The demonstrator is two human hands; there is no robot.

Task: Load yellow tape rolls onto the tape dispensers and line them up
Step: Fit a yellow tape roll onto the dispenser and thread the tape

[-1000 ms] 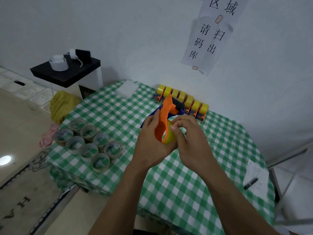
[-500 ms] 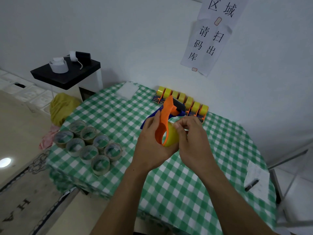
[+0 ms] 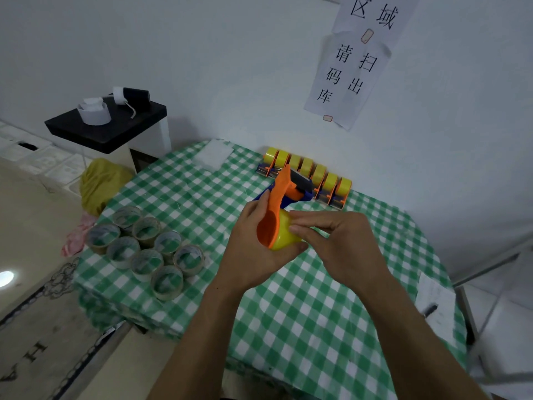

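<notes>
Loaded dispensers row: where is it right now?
Head view: the row of loaded tape dispensers stands at the far edge of the checked table against the wall, below the paper sign, just behind the hand-held orange dispenser.

Empty tape cores [image 3: 145,275] cluster on the checked tablecloth [image 3: 302,313]; possibly a pen [image 3: 429,310] lies on paper [image 3: 435,293].

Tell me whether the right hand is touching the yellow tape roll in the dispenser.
Touching. In the head view the right hand pinches the yellow tape roll, seated in the orange dispenser that the left hand grips.
</notes>
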